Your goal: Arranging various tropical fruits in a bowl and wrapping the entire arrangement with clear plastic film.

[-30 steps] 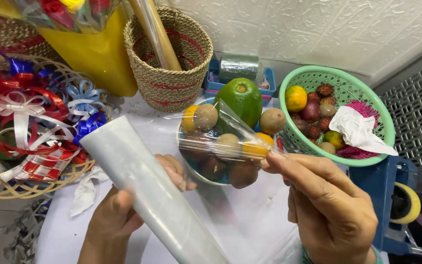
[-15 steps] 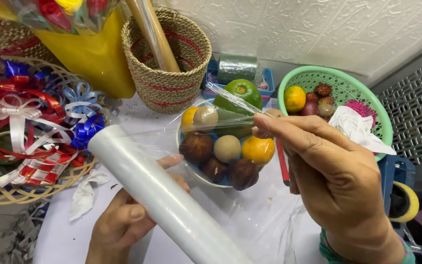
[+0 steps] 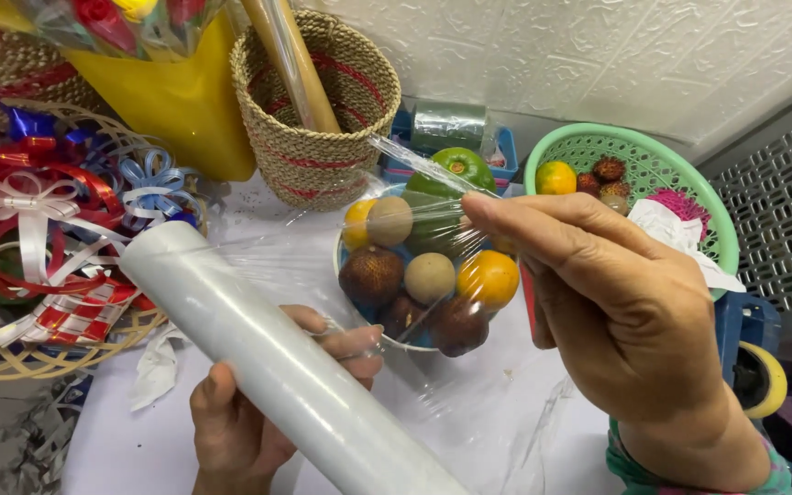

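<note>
White worktop [image 3: 112, 440]: left hand [image 3: 249, 431] clamped around stiff, light clear-film roll [image 3: 277, 367]; right hand [image 3: 616, 321] apparently pinches thin, clingy, tear-prone film sheet [image 3: 414, 165] above fruit bowl [image 3: 414, 275].

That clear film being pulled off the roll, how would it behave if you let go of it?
The clear film looks thin and floppy: it sags and wrinkles between the roll in the left hand and the right hand. It probably clings, since it creases against the fruit bowl. It likely weighs almost nothing and tears easily.
</note>
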